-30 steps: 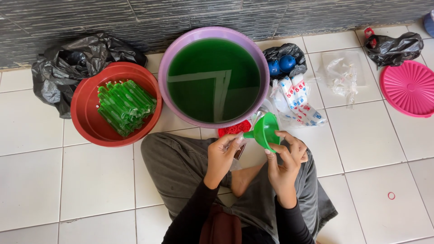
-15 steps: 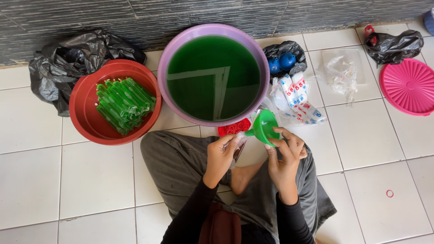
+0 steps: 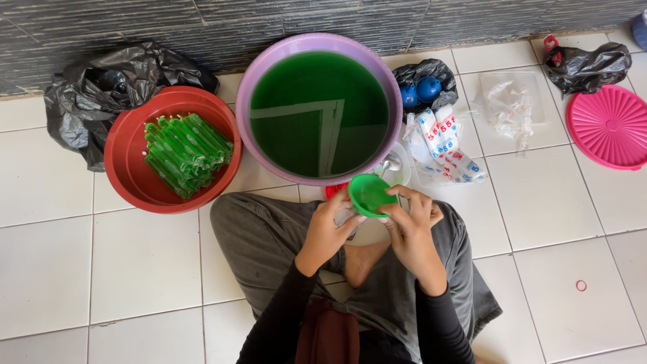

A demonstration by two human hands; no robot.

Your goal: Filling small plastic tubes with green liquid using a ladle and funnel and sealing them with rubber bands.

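I sit cross-legged on a white tiled floor. Both hands hold a small green funnel [image 3: 370, 194] in front of me, above my lap. My left hand [image 3: 328, 231] grips its left side and something beneath it that I cannot make out. My right hand [image 3: 412, 224] pinches its right rim. Just beyond the funnel stands a large purple basin [image 3: 269, 64] full of dark green liquid. To its left, a red basin [image 3: 131, 162] holds several filled green plastic tubes [image 3: 187, 154].
A black plastic bag [image 3: 94, 91] lies at the far left by the wall. Right of the purple basin are a black bag holding blue items [image 3: 423, 82], printed packets [image 3: 445, 145], clear plastic bags [image 3: 509, 108], a pink lid [image 3: 610, 127] and another black bag [image 3: 588, 64]. A red rubber band [image 3: 581, 286] lies on the tiles.
The funnel has turned from tilted sideways to mouth-up and sits a little lower and left between my hands. My fingers have shifted around it.
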